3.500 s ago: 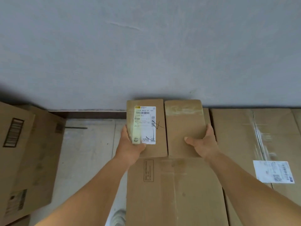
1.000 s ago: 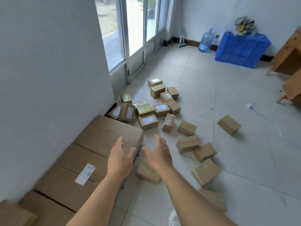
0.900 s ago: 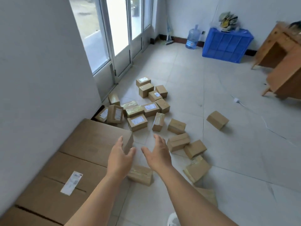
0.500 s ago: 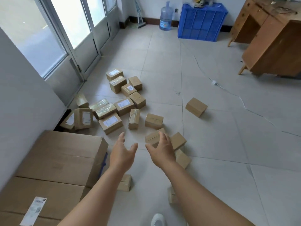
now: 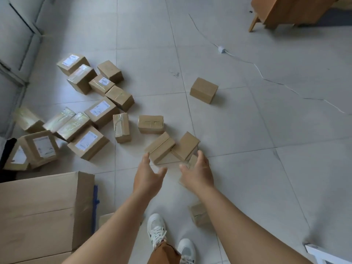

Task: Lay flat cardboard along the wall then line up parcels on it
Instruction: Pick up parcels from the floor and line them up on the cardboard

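Both hands, left (image 5: 147, 175) and right (image 5: 198, 171), spread empty, partly hiding one parcel (image 5: 192, 161).

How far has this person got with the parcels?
Done: flat cardboard already lies on the floor at lower left. In hand: nothing yet; the left hand and right hand reach open toward two parcels on the tiles. Left: many scattered parcels to line up.
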A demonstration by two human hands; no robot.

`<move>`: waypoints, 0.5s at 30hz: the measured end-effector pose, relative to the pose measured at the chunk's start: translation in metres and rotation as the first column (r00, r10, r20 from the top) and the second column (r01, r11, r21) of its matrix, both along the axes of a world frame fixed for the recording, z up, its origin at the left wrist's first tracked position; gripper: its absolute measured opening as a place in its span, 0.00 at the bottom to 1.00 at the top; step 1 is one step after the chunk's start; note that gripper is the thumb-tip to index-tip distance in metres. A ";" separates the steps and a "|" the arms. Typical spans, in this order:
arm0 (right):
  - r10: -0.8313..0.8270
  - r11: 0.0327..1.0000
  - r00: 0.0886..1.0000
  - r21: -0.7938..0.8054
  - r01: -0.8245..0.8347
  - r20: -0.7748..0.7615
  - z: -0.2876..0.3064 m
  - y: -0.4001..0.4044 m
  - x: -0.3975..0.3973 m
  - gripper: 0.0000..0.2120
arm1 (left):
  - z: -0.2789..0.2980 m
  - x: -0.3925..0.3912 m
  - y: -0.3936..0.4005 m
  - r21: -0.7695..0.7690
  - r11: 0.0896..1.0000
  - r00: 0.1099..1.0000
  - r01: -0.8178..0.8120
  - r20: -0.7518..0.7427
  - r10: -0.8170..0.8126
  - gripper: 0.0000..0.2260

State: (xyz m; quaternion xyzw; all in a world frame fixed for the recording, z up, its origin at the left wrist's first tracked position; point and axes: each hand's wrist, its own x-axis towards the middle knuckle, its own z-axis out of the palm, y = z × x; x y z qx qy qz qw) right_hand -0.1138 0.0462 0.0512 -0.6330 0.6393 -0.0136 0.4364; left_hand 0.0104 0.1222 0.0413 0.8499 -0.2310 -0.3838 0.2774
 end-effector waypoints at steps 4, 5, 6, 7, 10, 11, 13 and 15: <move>-0.088 0.995 0.993 0.032 0.091 -0.080 -0.057 -0.022 -0.012 0.38 | -0.055 -0.002 -0.033 0.034 0.991 0.991 0.132 0.004 -0.132 0.37; -0.104 0.993 0.990 0.041 0.108 -0.092 -0.073 -0.026 -0.015 0.39 | -0.071 -0.002 -0.039 0.048 0.986 0.987 0.160 0.015 -0.161 0.37; -0.111 0.992 0.988 0.051 0.117 -0.103 -0.090 -0.030 -0.018 0.40 | -0.088 -0.001 -0.045 0.065 0.981 0.982 0.185 0.028 -0.187 0.38; -0.108 0.991 0.987 0.064 0.116 -0.118 -0.109 -0.034 -0.020 0.41 | -0.104 0.000 -0.051 0.090 0.976 0.978 0.200 0.040 -0.204 0.38; -0.083 0.986 0.983 0.128 0.105 -0.167 -0.169 -0.045 -0.023 0.43 | -0.163 0.010 -0.064 0.182 0.958 0.967 0.222 0.085 -0.240 0.39; -0.068 0.983 0.980 0.157 0.098 -0.186 -0.190 -0.048 -0.023 0.43 | -0.183 0.013 -0.068 0.214 0.952 0.965 0.221 0.094 -0.245 0.39; -0.051 0.975 0.973 0.200 0.097 -0.225 -0.231 -0.055 -0.021 0.44 | -0.224 0.017 -0.076 0.260 0.943 0.965 0.207 0.103 -0.240 0.39; -0.034 0.970 0.968 0.226 0.092 -0.249 -0.268 -0.059 -0.018 0.45 | -0.261 0.019 -0.083 0.282 0.938 0.964 0.203 0.108 -0.242 0.40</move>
